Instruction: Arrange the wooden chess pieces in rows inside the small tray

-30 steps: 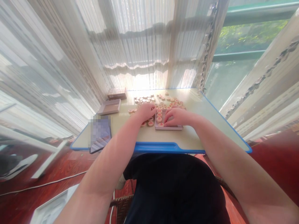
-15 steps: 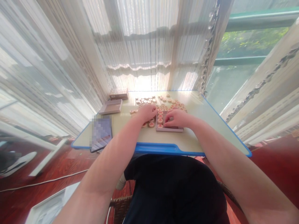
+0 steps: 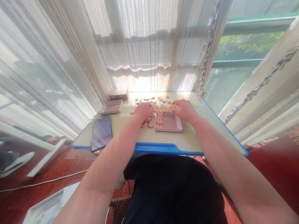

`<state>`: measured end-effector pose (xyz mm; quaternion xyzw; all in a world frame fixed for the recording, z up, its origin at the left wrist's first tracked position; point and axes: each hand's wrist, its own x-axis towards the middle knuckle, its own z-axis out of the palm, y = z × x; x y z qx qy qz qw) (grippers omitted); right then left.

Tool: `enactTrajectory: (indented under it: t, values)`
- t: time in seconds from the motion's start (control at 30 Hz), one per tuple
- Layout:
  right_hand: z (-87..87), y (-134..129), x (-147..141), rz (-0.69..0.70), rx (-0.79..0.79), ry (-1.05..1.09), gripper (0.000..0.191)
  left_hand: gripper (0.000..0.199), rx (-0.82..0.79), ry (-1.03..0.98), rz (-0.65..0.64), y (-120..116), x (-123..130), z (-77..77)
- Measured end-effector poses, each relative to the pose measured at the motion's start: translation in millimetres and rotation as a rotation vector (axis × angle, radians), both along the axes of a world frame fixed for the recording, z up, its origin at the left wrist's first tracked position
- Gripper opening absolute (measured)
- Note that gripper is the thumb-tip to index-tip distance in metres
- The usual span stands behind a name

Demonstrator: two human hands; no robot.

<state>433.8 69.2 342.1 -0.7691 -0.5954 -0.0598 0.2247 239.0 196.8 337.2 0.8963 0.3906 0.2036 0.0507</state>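
Round wooden pieces with red or dark characters lie over the middle and back of the pale table. An open shallow box stands near the front, with a column of red-marked pieces along its left side. My left hand rests low over the pieces left of the box, fingers curled; whether it holds one is hidden. Behind the box's right corner, my right hand reaches over the pieces with its fingers apart.
At the table's left are a second shallow box, a closed box behind it and a tablet. A blue rim edges the table. Sheer curtains hang behind.
My right hand has left the inside of the box and moved back and right to the pieces behind it. My left hand has shifted slightly left.
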Motion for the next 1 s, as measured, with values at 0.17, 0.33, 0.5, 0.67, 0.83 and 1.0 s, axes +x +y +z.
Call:
enactTrajectory:
  t: [0.17,0.33,0.5,0.67,0.83,1.0]
  values:
    - [-9.0,7.9,4.2,0.043,-0.124,-0.024,0.042,0.039,0.045,-0.018,0.002,7.9,1.4,-9.4]
    - [-10.1,11.1,0.6,0.107,-0.094,-0.023,0.041,0.035,0.008,-0.038,-0.075,7.3,4.1,-10.2]
    - [-4.8,12.3,-1.6,0.150,-0.141,0.042,0.036,0.031,0.003,0.005,-0.217,-1.1,5.3,-5.9]
    - [-1.8,12.5,-1.9,0.077,-0.181,0.095,0.039,0.039,-0.088,0.003,-0.202,-6.2,4.1,-3.4]
    - [-2.7,11.8,-7.1,0.131,-0.217,0.052,0.040,0.035,-0.049,-0.014,-0.277,-8.1,4.4,-1.2]
    - [-3.6,12.8,-10.1,0.122,-0.180,0.047,0.039,0.036,-0.008,-0.075,-0.339,-7.7,6.4,-1.4]
